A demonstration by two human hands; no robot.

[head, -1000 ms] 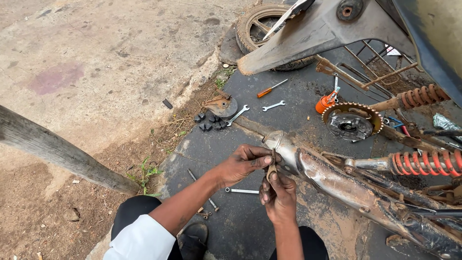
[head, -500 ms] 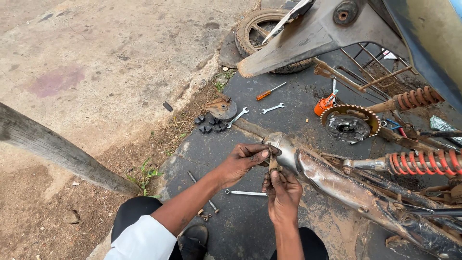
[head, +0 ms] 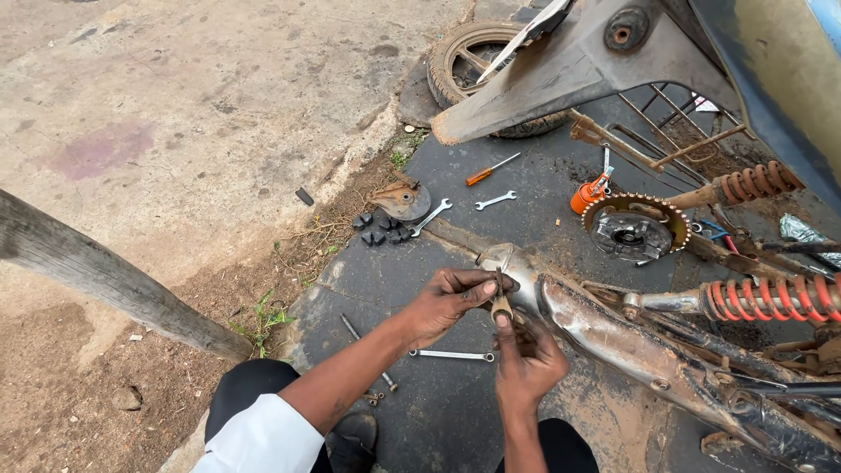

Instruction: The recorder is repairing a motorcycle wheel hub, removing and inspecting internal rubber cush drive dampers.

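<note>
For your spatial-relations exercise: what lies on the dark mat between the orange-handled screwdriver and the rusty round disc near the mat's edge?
In the head view, a small silver spanner and a second spanner lie between the screwdriver and the disc.

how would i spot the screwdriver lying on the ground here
Start at the worn tyre at the top, on the edge of the dark mat. Just below it lies the screwdriver. Its orange handle sets it apart from the plain silver spanners nearby.

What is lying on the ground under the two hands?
A silver spanner lies on the dark mat below the left hand and right hand. Anything directly beneath the palms is covered.
</note>
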